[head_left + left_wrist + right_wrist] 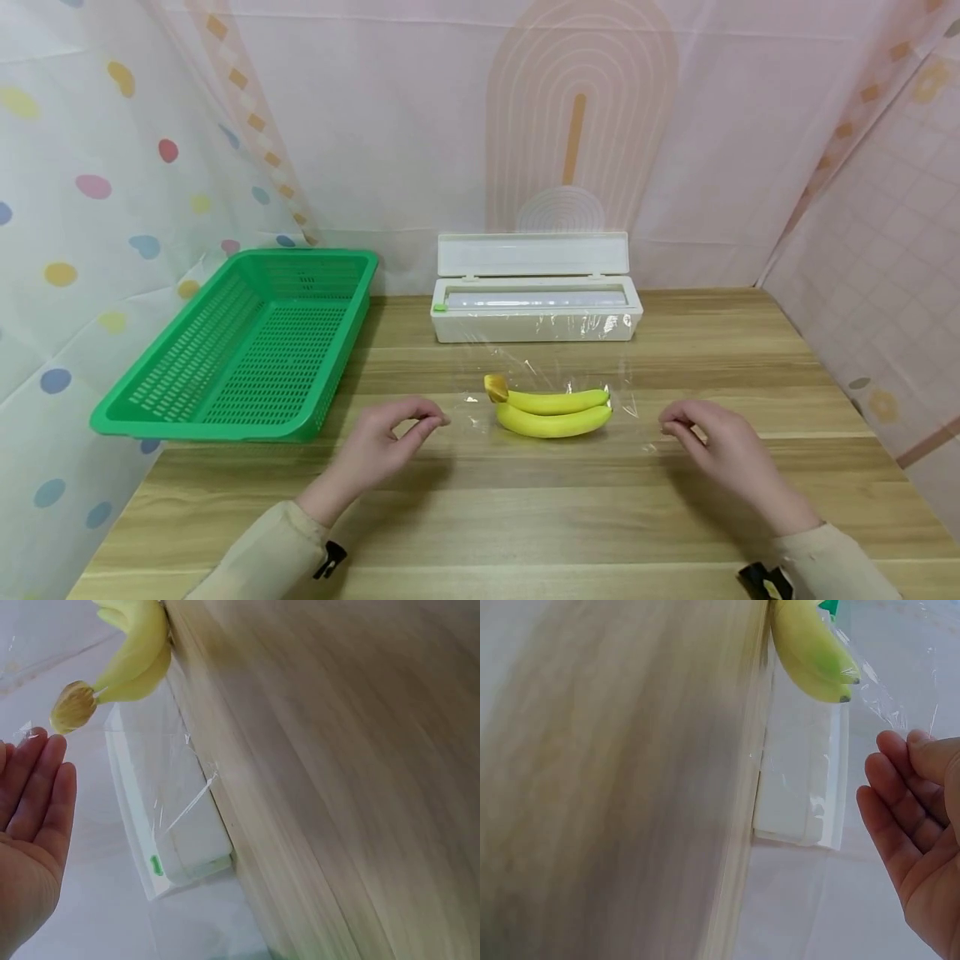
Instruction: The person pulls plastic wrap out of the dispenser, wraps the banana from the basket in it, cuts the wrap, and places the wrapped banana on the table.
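Yellow bananas (553,412) lie mid-frame on clear film (480,379); left hand (390,442) and right hand (716,446) each pinch a film corner, over a wooden table (525,517) walled by pink curtains (420,125).

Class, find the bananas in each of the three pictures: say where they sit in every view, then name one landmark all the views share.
Head view: the bananas lie at the centre of the wooden table, between the two hands.
Left wrist view: the bananas sit at the top left, stem end above the fingertips.
Right wrist view: the bananas sit at the top, right of centre, tips pointing right.
Shared landmark: the white cling film dispenser.
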Demonstrator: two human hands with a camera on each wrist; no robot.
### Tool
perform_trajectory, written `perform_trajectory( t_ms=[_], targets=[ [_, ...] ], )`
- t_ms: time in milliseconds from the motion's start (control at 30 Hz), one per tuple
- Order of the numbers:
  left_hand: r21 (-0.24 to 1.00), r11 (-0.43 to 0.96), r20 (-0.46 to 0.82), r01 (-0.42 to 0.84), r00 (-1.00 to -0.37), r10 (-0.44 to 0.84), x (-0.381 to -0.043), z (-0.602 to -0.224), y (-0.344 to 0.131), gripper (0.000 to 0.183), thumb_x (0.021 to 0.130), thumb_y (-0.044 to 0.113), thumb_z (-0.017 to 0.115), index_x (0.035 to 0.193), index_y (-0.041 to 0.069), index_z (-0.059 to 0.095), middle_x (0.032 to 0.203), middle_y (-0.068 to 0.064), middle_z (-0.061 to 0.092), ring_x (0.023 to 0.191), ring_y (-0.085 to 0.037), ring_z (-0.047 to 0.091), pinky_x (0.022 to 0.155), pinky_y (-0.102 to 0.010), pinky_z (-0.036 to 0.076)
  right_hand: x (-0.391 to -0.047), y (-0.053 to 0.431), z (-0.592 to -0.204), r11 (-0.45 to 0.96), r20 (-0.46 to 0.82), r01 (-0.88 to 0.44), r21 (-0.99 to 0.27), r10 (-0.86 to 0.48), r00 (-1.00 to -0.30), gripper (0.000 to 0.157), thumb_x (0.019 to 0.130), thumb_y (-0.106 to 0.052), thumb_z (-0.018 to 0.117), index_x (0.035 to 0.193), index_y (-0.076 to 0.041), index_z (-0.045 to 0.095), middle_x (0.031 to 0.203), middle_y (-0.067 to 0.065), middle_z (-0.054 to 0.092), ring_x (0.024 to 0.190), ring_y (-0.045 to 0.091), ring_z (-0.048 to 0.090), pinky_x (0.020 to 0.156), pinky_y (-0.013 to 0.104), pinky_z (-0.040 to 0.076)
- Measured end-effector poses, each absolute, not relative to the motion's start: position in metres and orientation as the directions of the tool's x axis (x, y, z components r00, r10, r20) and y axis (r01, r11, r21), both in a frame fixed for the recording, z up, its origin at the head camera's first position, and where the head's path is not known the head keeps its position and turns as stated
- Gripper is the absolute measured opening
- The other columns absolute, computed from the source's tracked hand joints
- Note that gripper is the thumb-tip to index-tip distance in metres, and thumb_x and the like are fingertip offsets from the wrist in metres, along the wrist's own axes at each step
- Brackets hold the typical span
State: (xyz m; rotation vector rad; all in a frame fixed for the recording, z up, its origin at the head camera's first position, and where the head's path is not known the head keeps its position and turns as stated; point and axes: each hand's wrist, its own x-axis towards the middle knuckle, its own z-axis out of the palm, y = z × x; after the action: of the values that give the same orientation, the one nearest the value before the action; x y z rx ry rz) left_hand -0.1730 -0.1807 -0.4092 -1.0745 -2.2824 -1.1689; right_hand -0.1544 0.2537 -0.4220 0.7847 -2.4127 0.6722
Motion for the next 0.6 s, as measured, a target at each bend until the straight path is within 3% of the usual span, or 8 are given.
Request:
perform_trajectory(
  t_ms=[67,600],
  targets=[
    [0.537,0.376,0.618,0.755,-0.655,0.434,-0.174,-0.410,-0.179,0.020,0.085,-0.009,0.071,0.093,0.009,0.072,0.090,0.001,0.073,0.080,-0.015,0.069,0.074,-0.020,0.055,-0.156,0.252,-0.422,0.719,0.594,-0.622,-0.311,-0.364,-0.718,0.028,0.074,0.009,0.080,0.087,-0.013,0.068,0.082,-0.010,0.065,0.072,0.002,0.056,0.061,0.026,0.051],
    [0.495,0.417,0.674,0.762,-0.640,0.370,-0.189,-0.407,-0.172,0.020,0.082,-0.010,0.074,0.091,0.007,0.073,0.086,0.002,0.072,0.075,-0.011,0.067,0.068,-0.017,0.054,-0.163,0.252,-0.425,0.733,0.575,-0.553,-0.396,-0.271,-0.772,0.025,0.078,0.011,0.076,0.089,-0.010,0.066,0.078,-0.011,0.062,0.070,0.002,0.056,0.061,0.033,0.055]
  ],
)
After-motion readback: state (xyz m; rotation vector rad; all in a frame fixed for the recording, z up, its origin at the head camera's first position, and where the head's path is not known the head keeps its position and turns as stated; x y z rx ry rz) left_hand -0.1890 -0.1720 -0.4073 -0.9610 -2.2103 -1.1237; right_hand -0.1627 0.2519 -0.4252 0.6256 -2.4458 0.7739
